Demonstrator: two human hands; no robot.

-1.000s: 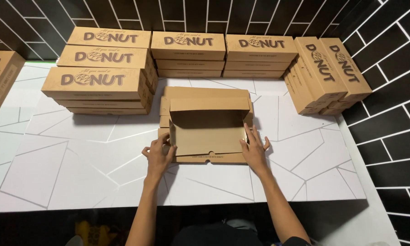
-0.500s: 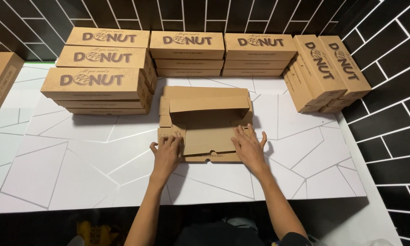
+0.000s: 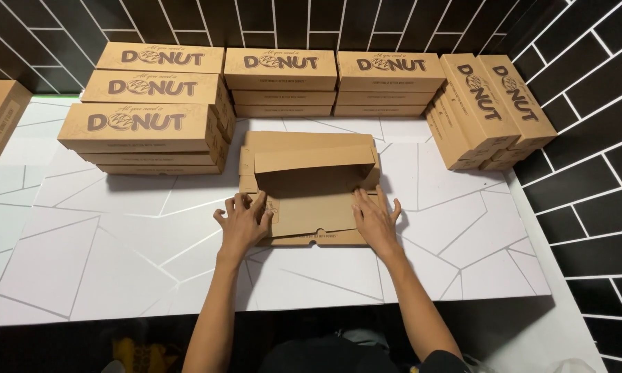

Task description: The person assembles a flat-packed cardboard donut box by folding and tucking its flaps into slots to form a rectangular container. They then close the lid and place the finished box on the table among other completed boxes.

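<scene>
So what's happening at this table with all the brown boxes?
A person is folding a flat brown cardboard box into shape on a white table. The left hand presses on the box's left side and the right hand on its right side, both spread flat. The lid flap stands partly raised at the back and the front edge lies low, so the box is not closed. Behind and beside it sit stacks of finished closed boxes of the same kind, against a dark tiled wall.

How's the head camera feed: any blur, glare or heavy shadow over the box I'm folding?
Head view: sharp, no motion blur on left hand or right hand; even light, no glare on the white table; the raised flap shades the half-folded box interior; wide-angle bending at the edges.
</scene>
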